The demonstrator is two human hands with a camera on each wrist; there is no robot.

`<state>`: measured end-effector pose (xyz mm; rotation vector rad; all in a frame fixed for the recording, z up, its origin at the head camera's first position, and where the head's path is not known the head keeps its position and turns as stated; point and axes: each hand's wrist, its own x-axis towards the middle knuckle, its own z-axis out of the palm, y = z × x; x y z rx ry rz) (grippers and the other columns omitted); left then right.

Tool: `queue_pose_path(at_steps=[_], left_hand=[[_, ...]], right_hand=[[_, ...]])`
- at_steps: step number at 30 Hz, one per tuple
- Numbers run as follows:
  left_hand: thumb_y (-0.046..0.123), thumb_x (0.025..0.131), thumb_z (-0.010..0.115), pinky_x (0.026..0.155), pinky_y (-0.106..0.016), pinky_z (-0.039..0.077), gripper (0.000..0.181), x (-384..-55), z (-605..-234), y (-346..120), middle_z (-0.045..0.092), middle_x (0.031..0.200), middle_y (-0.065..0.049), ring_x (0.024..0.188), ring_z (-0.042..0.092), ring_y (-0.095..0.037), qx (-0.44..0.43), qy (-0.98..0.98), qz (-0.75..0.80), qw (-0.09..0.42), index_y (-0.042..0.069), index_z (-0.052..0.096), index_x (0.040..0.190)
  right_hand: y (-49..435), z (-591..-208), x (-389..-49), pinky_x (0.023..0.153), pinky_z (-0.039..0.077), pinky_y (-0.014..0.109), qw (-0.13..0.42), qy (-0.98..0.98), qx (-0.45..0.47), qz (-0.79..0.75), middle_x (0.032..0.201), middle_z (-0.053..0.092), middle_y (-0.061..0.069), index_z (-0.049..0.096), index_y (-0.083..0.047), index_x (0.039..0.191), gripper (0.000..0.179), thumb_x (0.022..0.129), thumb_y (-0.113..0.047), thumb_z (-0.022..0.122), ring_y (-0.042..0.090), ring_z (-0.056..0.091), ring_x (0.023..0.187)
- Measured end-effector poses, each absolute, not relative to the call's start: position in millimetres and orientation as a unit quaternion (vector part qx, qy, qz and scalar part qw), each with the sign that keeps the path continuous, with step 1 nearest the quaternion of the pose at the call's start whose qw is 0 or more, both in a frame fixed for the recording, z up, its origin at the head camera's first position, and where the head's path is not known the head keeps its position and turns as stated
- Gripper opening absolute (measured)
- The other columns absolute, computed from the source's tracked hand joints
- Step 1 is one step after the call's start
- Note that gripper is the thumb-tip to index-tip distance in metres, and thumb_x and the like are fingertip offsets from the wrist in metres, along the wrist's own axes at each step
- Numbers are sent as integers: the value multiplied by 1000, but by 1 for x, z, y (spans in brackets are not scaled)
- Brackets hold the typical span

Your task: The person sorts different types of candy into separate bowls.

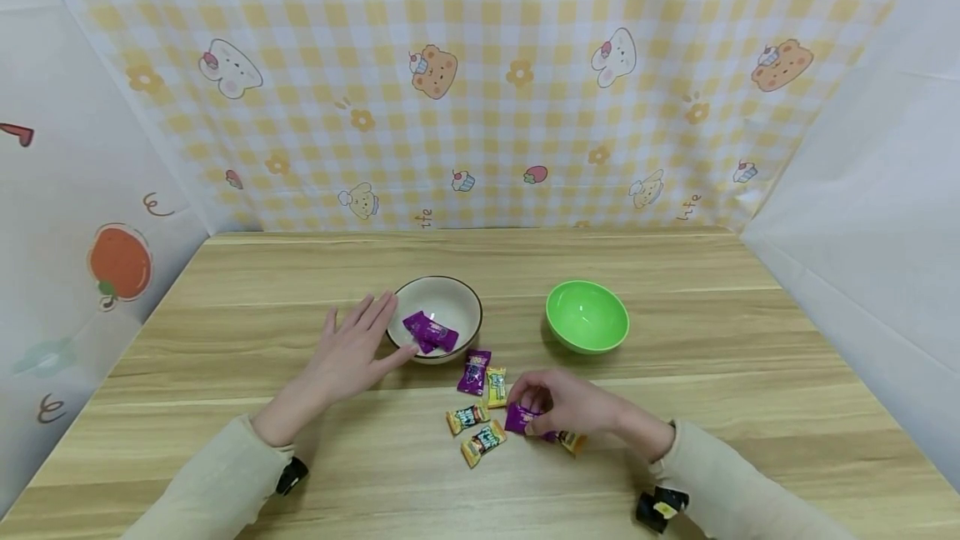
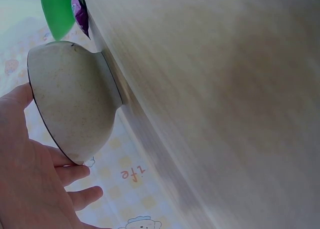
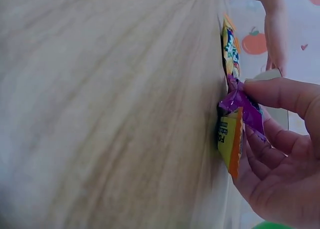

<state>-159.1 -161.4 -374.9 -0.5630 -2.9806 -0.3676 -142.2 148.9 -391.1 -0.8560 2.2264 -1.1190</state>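
My left hand [image 1: 352,352] lies spread along the left side of a white bowl [image 1: 471,294] with a dark rim, its fingers extended and the thumb at the front edge. In the left wrist view, fingertips touch the bowl's rim [image 2: 37,106]. Purple wrapped candies [image 1: 441,337] lie inside the bowl. Between thumb and fingers, my right hand [image 1: 573,402] pinches another purple candy [image 1: 519,418], shown in the right wrist view as a crinkled purple wrapper [image 3: 252,114]. A yellow-orange candy [image 1: 572,442] sits close by, partly hidden by that hand.
A green bowl [image 1: 587,317] stands right of the white one. In front of the white bowl are a purple candy [image 1: 474,372], a yellow candy [image 1: 497,387] and two yellow-orange candies [image 1: 483,442]. A checked curtain [image 1: 480,107] hangs behind the wooden table [image 1: 360,490].
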Motion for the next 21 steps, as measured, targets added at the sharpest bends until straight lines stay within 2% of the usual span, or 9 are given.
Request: queue_pose_path(at_steps=[7, 21], left_hand=[[64, 82, 37, 95, -61, 0, 83, -159, -374, -162, 22, 142, -11, 128, 16, -32, -185, -975, -119, 44, 4, 24, 139], [64, 82, 37, 95, -61, -1, 83, -160, -376, -162, 21, 142, -10, 129, 15, -31, -184, -974, -122, 43, 4, 24, 139]], right_hand=[[154, -392, -148, 73, 45, 27, 269, 794, -265, -477, 86, 55, 5, 58, 0, 99, 30, 70, 4, 66, 19, 52, 81], [159, -380, -160, 73, 47, 28, 276, 764, -196, -550, 89, 55, 9, 53, 6, 106, 33, 75, 0, 64, 20, 54, 83]])
